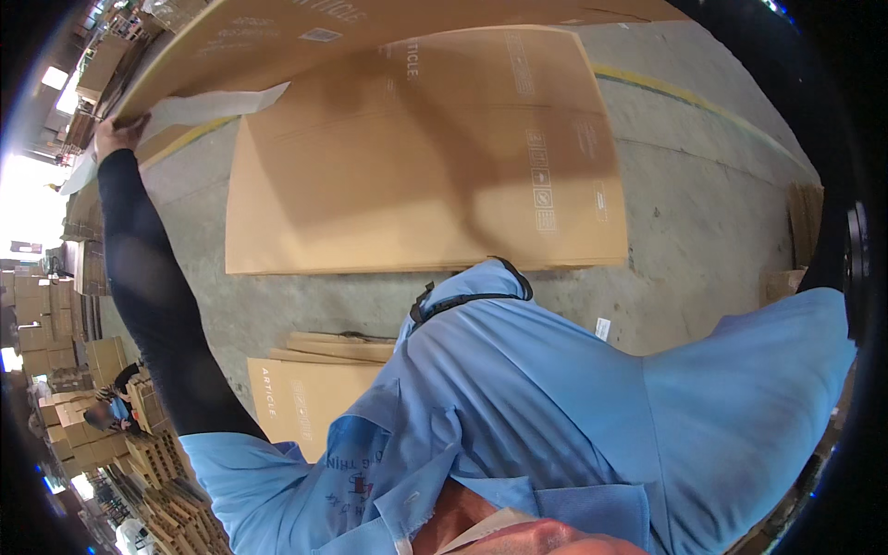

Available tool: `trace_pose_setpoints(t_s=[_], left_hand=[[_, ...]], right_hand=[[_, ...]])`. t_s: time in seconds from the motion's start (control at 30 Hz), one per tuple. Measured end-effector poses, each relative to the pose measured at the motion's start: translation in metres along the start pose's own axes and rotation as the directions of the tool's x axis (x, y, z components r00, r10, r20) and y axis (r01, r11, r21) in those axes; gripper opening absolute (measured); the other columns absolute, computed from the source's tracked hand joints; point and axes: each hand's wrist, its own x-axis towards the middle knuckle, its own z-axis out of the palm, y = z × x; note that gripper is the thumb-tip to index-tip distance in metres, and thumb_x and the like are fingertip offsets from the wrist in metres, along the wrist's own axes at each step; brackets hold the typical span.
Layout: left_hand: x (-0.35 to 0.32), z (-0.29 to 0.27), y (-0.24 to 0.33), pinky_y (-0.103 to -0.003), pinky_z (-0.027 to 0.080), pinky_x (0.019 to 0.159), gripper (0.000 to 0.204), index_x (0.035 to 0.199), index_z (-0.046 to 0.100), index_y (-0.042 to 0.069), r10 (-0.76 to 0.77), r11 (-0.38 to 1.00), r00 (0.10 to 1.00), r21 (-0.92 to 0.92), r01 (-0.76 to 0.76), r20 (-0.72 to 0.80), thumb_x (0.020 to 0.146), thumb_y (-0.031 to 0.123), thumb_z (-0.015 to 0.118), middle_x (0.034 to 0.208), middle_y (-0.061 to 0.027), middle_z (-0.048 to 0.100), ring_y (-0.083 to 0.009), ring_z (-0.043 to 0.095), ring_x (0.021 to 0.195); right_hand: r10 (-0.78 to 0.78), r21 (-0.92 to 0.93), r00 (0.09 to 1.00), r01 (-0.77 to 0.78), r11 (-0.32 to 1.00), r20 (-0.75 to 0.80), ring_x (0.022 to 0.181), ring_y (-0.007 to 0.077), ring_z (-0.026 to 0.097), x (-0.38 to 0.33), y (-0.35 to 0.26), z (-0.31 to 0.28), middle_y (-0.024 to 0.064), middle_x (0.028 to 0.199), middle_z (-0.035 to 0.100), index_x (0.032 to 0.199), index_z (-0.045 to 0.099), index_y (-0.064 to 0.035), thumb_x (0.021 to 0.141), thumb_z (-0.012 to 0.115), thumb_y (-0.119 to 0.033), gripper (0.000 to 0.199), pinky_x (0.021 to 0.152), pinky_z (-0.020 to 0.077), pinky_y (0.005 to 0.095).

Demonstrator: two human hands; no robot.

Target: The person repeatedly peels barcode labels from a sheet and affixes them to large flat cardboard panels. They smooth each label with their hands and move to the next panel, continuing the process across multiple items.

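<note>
The left hand (118, 137) has its fingers curled round the edge of a raised cardboard sheet (268, 42), above a flat cardboard stack (416, 176); the right hand's grip I can't tell, being out of view. Concrete floor (703, 203) skirts the stack.

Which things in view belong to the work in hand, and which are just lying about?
Work in hand:
raised cardboard sheet, its edge in the left hand
large flat cardboard below, probably

Apparently lying about:
partly hidden flat cardboard near the person
white slip on the floor
stacked cartons, far left
</note>
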Motion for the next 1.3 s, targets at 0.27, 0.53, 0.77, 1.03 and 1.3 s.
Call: trace_pose_setpoints(t_s=[0.27,0.53,0.77,1.03,1.3], left_hand=[[-0.066,0.088,0.013,-0.032,0.052,0.071,0.032,0.105,0.074,0.006,-0.204,0.919,0.951,-0.38,0.105,-0.232,0.088,0.032,0.078,0.083,-0.0071,0.072,-0.0164,0.063,0.075],[-0.245,0.038,0.129,-0.037,0.056,0.063,0.042,0.115,0.05,-0.007,-0.936,-0.345,0.198,-0.866,-0.362,0.291,0.074,-0.01,0.062,0.102,-0.0136,0.062,-0.0253,0.066,0.083],[-0.418,-0.038,0.151,-0.033,0.053,0.084,0.049,0.118,0.052,-0.005,-0.975,-0.027,-0.2,-0.951,-0.307,0.092,0.071,-0.01,0.063,0.109,-0.0119,0.064,-0.0229,0.065,0.094],[-0.608,-0.183,0.266,-0.037,0.054,0.091,0.059,0.13,0.052,-0.001,-0.706,0.206,-0.694,-0.979,-0.01,-0.142,0.073,-0.012,0.06,0.122,-0.0128,0.065,-0.0286,0.066,0.109],[-0.699,-0.254,0.421,-0.035,0.053,0.089,0.051,0.126,0.053,-0.006,-0.152,0.226,-0.894,-0.895,0.384,-0.422,0.076,-0.008,0.062,0.123,-0.0115,0.064,-0.0265,0.065,0.105]], right_hand=[[-0.198,0.195,0.937,0.146,0.97,0.286,0.128,0.0323,0.054,-0.039,0.104,-0.051,0.0179,0.129,0.06,0.122,0.056,-0.0014,0.102,0.056,-0.021,0.028,0.113,0.0444,0.0432],[0.045,0.274,0.96,-0.123,0.954,0.275,0.099,0.0154,0.064,-0.04,0.202,-0.066,0.01,0.105,0.066,0.107,0.063,0.0007,0.098,0.061,-0.023,0.025,0.082,0.0568,0.0259],[0.176,0.074,0.805,-0.262,0.962,0.567,0.078,0.0166,0.069,0.018,0.186,0.002,0.0069,0.09,0.073,0.097,0.066,-0.0043,0.098,0.062,-0.02,0.016,0.073,0.0592,0.0273],[0.406,-0.288,0.314,-0.36,0.888,0.858,0.083,0.0147,0.069,0.009,0.219,0.156,0.0019,0.097,0.073,0.105,0.067,-0.01,0.096,0.063,-0.019,0.013,0.072,0.0552,0.032],[0.644,-0.673,-0.197,-0.214,0.708,0.74,0.083,0.0191,0.07,-0.076,0.37,0.337,0.0049,0.101,0.071,0.111,0.063,-0.0084,0.094,0.063,-0.018,0.02,0.073,0.0576,0.0358]])
